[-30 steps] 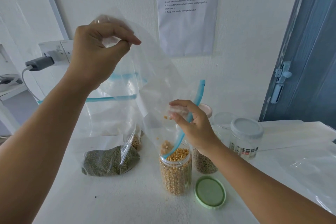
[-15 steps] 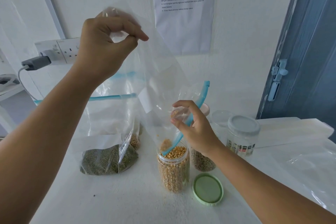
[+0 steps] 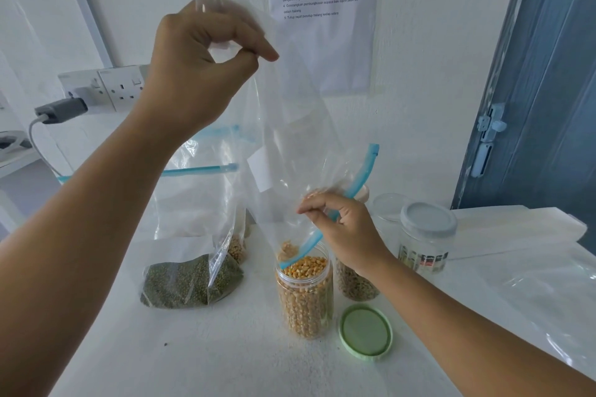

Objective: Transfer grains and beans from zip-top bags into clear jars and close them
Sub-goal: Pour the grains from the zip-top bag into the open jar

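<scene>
My left hand [image 3: 200,68] pinches the bottom corner of a clear zip-top bag [image 3: 290,126] and holds it upside down, high above the table. My right hand [image 3: 342,229] grips the bag's blue zip edge at the mouth of an open clear jar [image 3: 304,296] full of yellow grains. The bag looks nearly empty, with a few crumbs near its mouth. The jar's green lid [image 3: 366,332] lies flat to its right.
A bag of green beans [image 3: 190,280] stands left of the jar, with another grain bag behind it. A filled jar [image 3: 354,284] sits behind my right wrist, and a grey-lidded jar [image 3: 425,235] is further right. An empty bag [image 3: 548,293] lies at the right. A wall socket [image 3: 106,87] is at the left.
The last few grains have dropped out of the bag near my right hand. Both hands have kept their grip, and the bag has lifted slightly.
</scene>
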